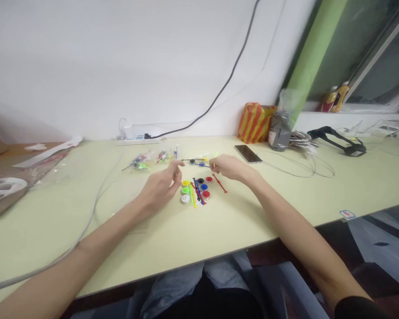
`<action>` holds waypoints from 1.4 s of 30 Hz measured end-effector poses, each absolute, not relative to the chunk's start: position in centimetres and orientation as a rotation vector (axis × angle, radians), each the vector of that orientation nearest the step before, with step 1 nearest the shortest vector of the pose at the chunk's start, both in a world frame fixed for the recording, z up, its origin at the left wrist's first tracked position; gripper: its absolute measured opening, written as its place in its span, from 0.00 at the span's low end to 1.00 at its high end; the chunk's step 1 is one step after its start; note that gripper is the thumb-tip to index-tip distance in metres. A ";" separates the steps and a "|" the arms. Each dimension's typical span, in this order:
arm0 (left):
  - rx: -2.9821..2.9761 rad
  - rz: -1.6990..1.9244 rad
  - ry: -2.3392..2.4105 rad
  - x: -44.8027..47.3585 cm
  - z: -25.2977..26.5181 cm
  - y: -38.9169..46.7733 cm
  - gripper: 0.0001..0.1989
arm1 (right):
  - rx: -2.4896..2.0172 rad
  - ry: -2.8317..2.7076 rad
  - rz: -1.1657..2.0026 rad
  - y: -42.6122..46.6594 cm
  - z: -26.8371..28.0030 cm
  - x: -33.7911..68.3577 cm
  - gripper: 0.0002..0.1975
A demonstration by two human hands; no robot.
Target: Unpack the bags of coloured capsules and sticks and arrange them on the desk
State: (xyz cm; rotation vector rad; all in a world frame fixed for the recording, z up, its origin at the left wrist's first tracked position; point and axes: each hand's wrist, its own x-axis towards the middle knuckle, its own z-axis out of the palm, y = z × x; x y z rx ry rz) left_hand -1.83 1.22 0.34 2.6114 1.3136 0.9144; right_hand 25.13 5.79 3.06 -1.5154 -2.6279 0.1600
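Note:
My left hand [164, 182] hovers at the left of a small group of coloured plastic pieces, thumb and index finger apart. Its index fingertip is close to the tip of a black arrow-shaped spinner [188, 160]; whether they touch I cannot tell. On the right, my right hand [228, 166] has its fingers curled together near a blue arrow [201, 165], and whatever they hold is hidden. Between and below the hands lie round bases, among them yellow [185, 183], green [185, 190], white [185, 199] and red [205, 194]. Several arrows lie beside them, with one red arrow [220, 183] apart at the right.
Clear bags of coloured parts [140, 160] lie at the back left. A phone [248, 153], a striped bag [255, 122] and a black headset-like frame [337, 139] are to the right. A grey cable [95, 206] crosses the table's left side; a power strip [138, 140] is against the wall.

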 end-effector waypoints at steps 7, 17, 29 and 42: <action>2.619 0.885 1.310 -2.0 0.2 1.3 0.17 | -1.710 -2.704 0.613 5.7 3.0 25.4 0.08; 2.632 0.856 1.289 -1.9 0.1 1.4 0.18 | -1.622 -2.693 0.870 5.4 3.4 25.3 0.04; 2.634 0.811 1.292 -2.0 0.0 1.4 0.19 | -1.493 -2.656 1.047 6.6 2.8 26.0 0.02; 2.653 0.788 1.279 -2.0 0.1 1.2 0.19 | -1.489 -2.221 -0.037 9.4 -0.2 26.5 0.23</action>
